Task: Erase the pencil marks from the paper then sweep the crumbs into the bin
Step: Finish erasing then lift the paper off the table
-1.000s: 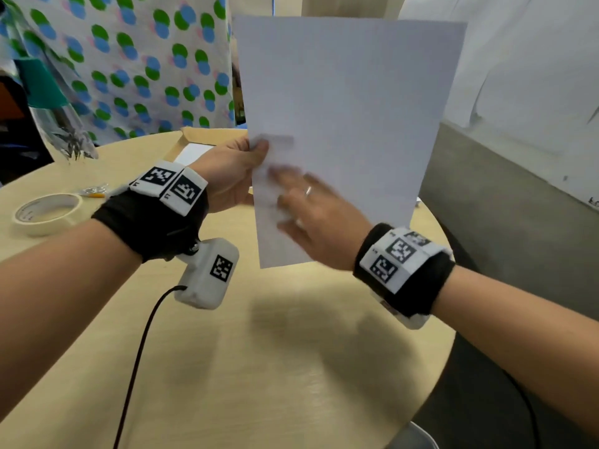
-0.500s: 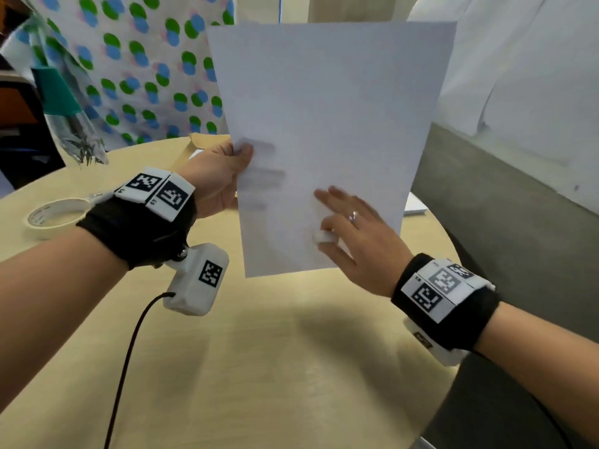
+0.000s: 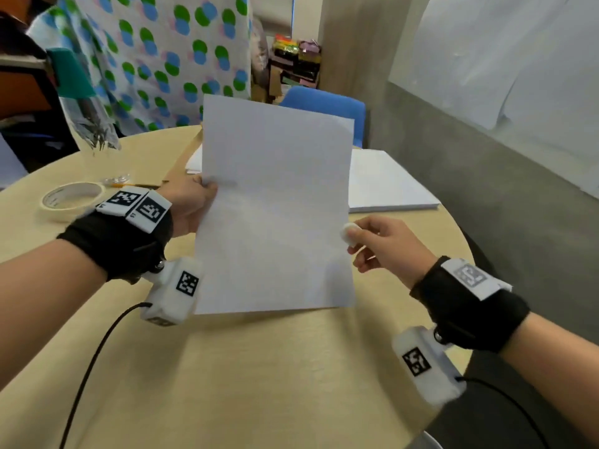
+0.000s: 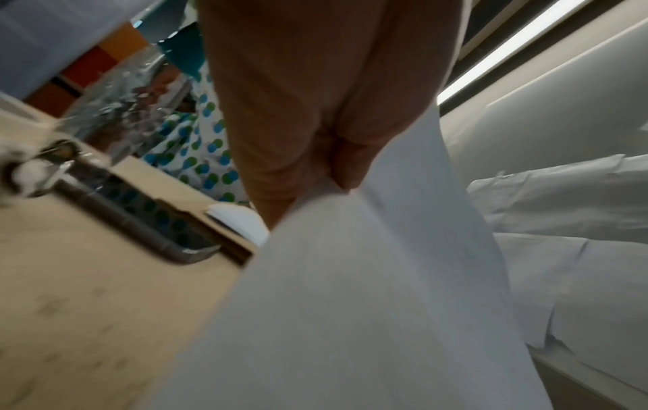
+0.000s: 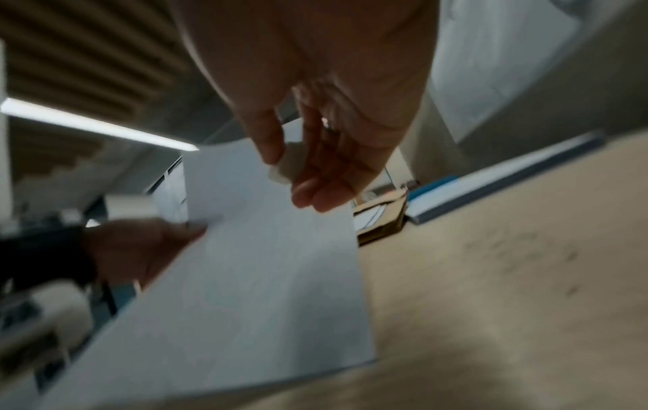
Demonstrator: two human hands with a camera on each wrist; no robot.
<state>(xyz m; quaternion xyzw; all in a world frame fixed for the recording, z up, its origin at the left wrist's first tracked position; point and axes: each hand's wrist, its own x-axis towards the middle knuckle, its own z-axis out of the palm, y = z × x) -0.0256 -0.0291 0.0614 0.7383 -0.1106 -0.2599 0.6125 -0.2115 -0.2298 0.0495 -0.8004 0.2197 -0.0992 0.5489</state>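
A blank-looking white sheet of paper [image 3: 275, 205] is held tilted above the round wooden table [image 3: 259, 367], its lower edge near the tabletop. My left hand [image 3: 191, 205] pinches the sheet's left edge, thumb on the front; the left wrist view shows the paper [image 4: 368, 291] under that thumb [image 4: 280, 124]. My right hand [image 3: 382, 244] is just off the sheet's right edge and pinches a small white eraser [image 3: 348, 231] between thumb and fingers. The right wrist view shows the eraser [image 5: 284, 166] and the paper [image 5: 263, 263]. No pencil marks or crumbs are visible, and no bin.
A roll of tape [image 3: 71, 199] lies at the table's left. A flat white pad [image 3: 385, 183] and a cardboard piece [image 3: 184, 153] lie behind the sheet. A blue chair [image 3: 324, 108] stands beyond the table. The table's edge drops to grey floor on the right.
The sheet has come down from upright in front of my face toward the table. My right hand has left the sheet's face and moved off to its right edge, still holding the eraser.
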